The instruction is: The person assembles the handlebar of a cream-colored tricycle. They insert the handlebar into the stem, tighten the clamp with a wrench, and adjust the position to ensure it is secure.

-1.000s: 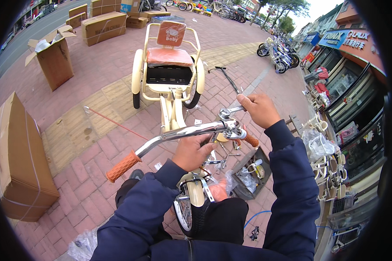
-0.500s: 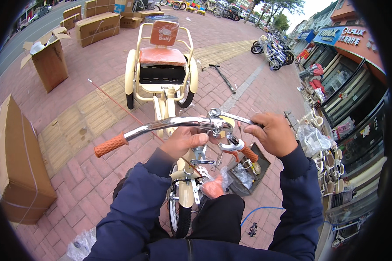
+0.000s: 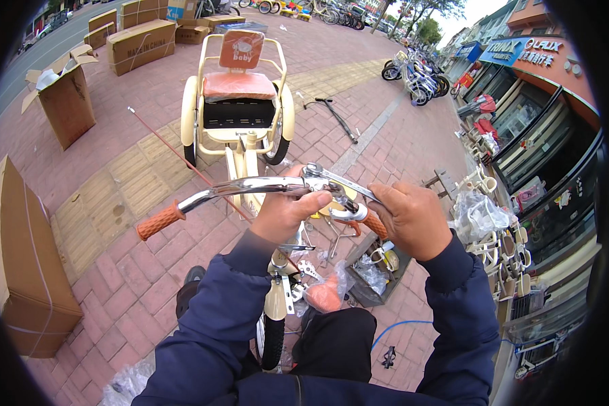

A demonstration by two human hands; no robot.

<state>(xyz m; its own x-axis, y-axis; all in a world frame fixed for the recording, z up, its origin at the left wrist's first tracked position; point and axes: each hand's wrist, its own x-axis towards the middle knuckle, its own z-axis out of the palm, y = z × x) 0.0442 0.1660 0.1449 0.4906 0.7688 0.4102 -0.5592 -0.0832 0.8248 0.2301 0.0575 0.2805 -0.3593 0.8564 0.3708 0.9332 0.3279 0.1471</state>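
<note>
We see our left hand (image 3: 287, 213) closed around the middle of a chrome handlebar (image 3: 250, 187), which runs across the near centre of the scene with an orange rubber grip (image 3: 160, 220) on its left end. Our right hand (image 3: 413, 220) is wrapped around the bar's right end, just beside a silver wrench (image 3: 335, 181) lying across the bar between the two hands. Farther off stands a cream tricycle frame (image 3: 240, 115) with an orange seat (image 3: 239, 86), and a cardboard box (image 3: 24, 264) sits at the near left.
</note>
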